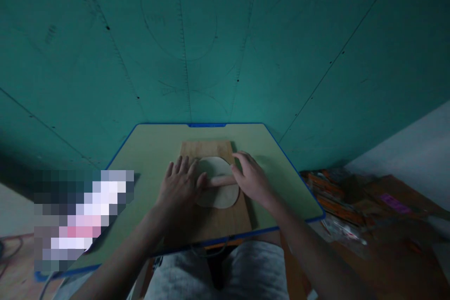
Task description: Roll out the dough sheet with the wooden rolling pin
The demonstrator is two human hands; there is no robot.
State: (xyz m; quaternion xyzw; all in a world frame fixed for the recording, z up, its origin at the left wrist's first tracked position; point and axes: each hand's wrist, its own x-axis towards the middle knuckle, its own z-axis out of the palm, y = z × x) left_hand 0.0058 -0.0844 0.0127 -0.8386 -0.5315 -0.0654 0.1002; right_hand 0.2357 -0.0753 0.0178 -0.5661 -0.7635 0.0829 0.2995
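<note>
A flat, pale round of dough [220, 198] lies on a wooden board [207, 147]. Across the dough rests a thin wooden rolling pin [221, 181]. My left hand [180, 183] is on the pin's left end, palm down with the fingers spread. At the right end, my right hand [251, 176] has its fingers bent over the pin, at the dough's right edge. The pin's two ends are hidden under my hands.
The board lies on a pale green table with a blue rim [291, 164], against a green wall [211, 79]. A blurred-out device [87, 215] is on the table's left side. Cardboard boxes [397, 197] and plastic wrapping [342, 229] are at the lower right.
</note>
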